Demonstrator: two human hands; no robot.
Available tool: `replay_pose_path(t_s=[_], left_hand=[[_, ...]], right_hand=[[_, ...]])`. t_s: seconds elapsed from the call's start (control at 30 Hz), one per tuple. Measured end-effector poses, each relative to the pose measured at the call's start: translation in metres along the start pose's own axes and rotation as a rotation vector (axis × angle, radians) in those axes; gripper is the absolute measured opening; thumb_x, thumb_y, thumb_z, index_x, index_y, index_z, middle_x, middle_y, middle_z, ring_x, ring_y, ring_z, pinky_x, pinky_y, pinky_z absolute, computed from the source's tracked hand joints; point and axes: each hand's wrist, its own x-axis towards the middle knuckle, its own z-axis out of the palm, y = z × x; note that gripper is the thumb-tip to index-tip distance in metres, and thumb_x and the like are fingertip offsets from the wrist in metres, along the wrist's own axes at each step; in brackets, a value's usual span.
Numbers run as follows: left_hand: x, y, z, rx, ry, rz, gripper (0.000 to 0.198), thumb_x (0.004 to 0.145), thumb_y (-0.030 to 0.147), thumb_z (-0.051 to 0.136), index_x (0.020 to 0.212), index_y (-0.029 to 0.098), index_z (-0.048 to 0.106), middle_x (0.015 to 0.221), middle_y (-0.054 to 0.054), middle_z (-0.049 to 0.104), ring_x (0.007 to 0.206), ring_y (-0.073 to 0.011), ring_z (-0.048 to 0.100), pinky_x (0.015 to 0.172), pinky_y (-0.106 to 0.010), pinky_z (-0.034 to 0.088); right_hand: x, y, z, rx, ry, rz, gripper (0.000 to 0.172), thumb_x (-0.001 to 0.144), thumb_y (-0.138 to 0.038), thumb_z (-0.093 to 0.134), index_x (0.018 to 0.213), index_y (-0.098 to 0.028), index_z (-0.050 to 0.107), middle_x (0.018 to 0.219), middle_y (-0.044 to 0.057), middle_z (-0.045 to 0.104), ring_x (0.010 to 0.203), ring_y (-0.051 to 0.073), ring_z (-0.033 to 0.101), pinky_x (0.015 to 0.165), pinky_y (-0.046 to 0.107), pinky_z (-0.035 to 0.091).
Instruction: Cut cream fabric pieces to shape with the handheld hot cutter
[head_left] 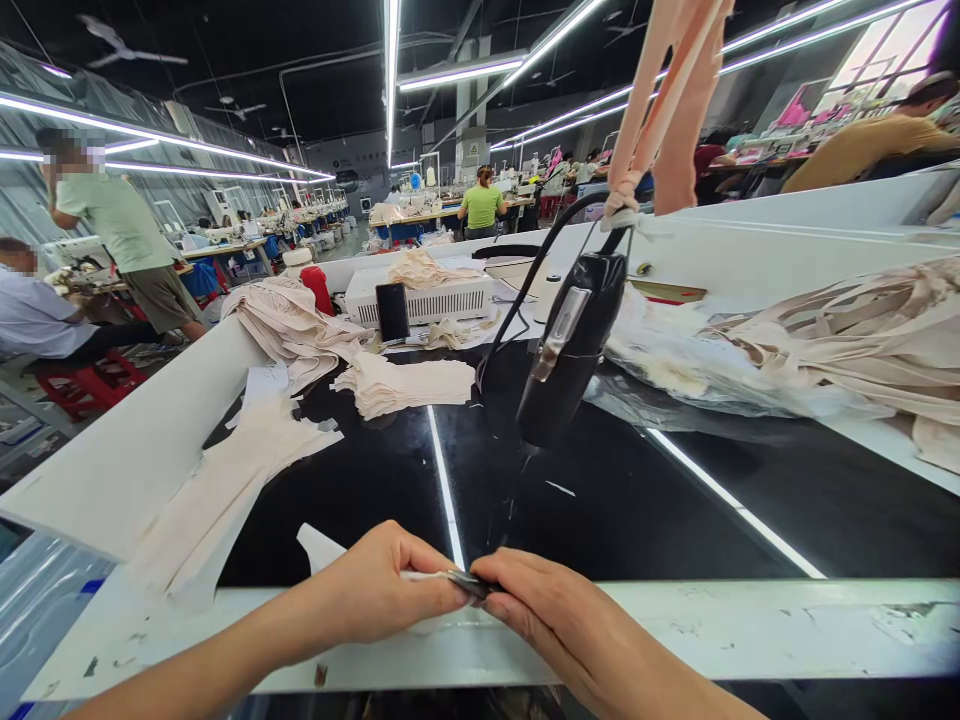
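My left hand [375, 585] is closed in a pinch at the table's front edge. Its thumb and fingers hold a small dark, shiny piece [474, 583], with a thin white edge showing beside it. From the other side, my right hand [559, 610] presses its fingertips around the same dark piece, whose kind I cannot make out. Behind my left hand pokes out a white flat piece [319, 548], partly hidden. Beyond the hands, a black handheld device [574, 350] with a metal lever hangs from knotted pink fabric strips [660, 130] over the glossy black tabletop [360, 510].
Beige cut fabric pieces [232, 480] lie at the left, with a stacked pile [409, 385] farther back. A white box [442, 295] with a phone [392, 312] against it stands behind. Fabric strips [862, 340] and clear plastic [675, 370] cover the right. People sit beyond low white walls.
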Motion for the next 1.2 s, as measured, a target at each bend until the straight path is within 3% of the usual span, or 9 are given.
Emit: replay_pose_path(t_s=[0.17, 0.43, 0.73, 0.83, 0.97, 1.03, 1.13, 1.2], left_hand=[[-0.002, 0.001, 0.001, 0.004, -0.007, -0.014, 0.037, 0.087, 0.038, 0.062, 0.059, 0.019, 0.048, 0.056, 0.007, 0.027, 0.054, -0.0094, 0.021, 0.05, -0.03, 0.014], [-0.004, 0.001, 0.002, 0.0, -0.004, -0.014, 0.039, 0.087, 0.038, 0.064, 0.057, 0.019, 0.048, 0.056, 0.006, 0.03, 0.055, -0.0096, 0.023, 0.051, -0.03, 0.014], [-0.002, 0.002, 0.003, 0.004, -0.003, 0.0, 0.037, 0.087, 0.039, 0.066, 0.059, 0.016, 0.058, 0.058, 0.006, 0.03, 0.058, -0.0097, 0.023, 0.052, -0.029, 0.015], [-0.002, 0.002, 0.004, 0.006, 0.004, 0.026, 0.032, 0.087, 0.037, 0.066, 0.066, 0.014, 0.069, 0.06, 0.005, 0.038, 0.062, -0.0102, 0.03, 0.056, -0.026, 0.021], [-0.008, 0.001, 0.006, 0.004, -0.004, 0.027, 0.031, 0.089, 0.041, 0.069, 0.093, 0.015, 0.085, 0.072, 0.001, 0.063, 0.071, -0.0134, 0.047, 0.066, -0.024, 0.035], [-0.014, 0.0, 0.007, 0.012, -0.022, 0.014, 0.034, 0.089, 0.045, 0.071, 0.103, 0.018, 0.086, 0.08, -0.002, 0.071, 0.075, -0.0156, 0.053, 0.07, -0.025, 0.04], [-0.022, 0.001, 0.009, 0.073, -0.064, -0.009, 0.033, 0.092, 0.046, 0.069, 0.104, 0.022, 0.087, 0.077, -0.001, 0.07, 0.069, -0.0147, 0.052, 0.065, -0.024, 0.038], [-0.025, 0.003, 0.011, 0.128, -0.071, 0.006, 0.028, 0.092, 0.044, 0.069, 0.104, 0.026, 0.087, 0.078, -0.001, 0.066, 0.068, -0.0135, 0.05, 0.062, -0.024, 0.036]], right_hand=[[0.0, 0.002, 0.001, 0.015, -0.026, 0.009, 0.047, 0.112, -0.05, 0.029, 0.096, -0.023, 0.064, 0.089, 0.002, 0.066, 0.08, 0.018, 0.062, 0.074, 0.03, 0.048], [-0.001, 0.009, 0.006, 0.034, -0.019, 0.022, 0.046, 0.112, -0.052, 0.031, 0.101, -0.024, 0.066, 0.093, 0.002, 0.068, 0.084, 0.019, 0.063, 0.078, 0.031, 0.048], [-0.003, 0.01, 0.007, 0.055, 0.006, 0.045, 0.044, 0.111, -0.052, 0.032, 0.098, -0.025, 0.065, 0.093, 0.002, 0.068, 0.085, 0.019, 0.065, 0.078, 0.03, 0.049], [-0.008, 0.016, 0.011, 0.114, 0.049, 0.059, 0.045, 0.109, -0.056, 0.033, 0.109, -0.027, 0.068, 0.1, 0.004, 0.074, 0.092, 0.022, 0.07, 0.085, 0.031, 0.053], [-0.024, 0.028, 0.006, 0.134, 0.161, 0.184, 0.05, 0.104, -0.063, 0.04, 0.127, -0.029, 0.068, 0.124, 0.007, 0.076, 0.114, 0.027, 0.07, 0.098, 0.033, 0.054], [-0.034, 0.032, -0.004, 0.11, 0.119, 0.227, 0.05, 0.104, -0.063, 0.039, 0.12, -0.029, 0.072, 0.116, 0.006, 0.079, 0.107, 0.026, 0.072, 0.093, 0.032, 0.055], [-0.048, 0.034, -0.024, 0.039, -0.033, 0.266, 0.051, 0.104, -0.061, 0.041, 0.09, -0.028, 0.075, 0.082, 0.003, 0.077, 0.075, 0.022, 0.07, 0.071, 0.027, 0.055], [-0.054, 0.035, -0.038, -0.005, -0.006, 0.299, 0.052, 0.103, -0.062, 0.043, 0.084, -0.027, 0.075, 0.075, 0.002, 0.074, 0.069, 0.022, 0.068, 0.065, 0.027, 0.053]])
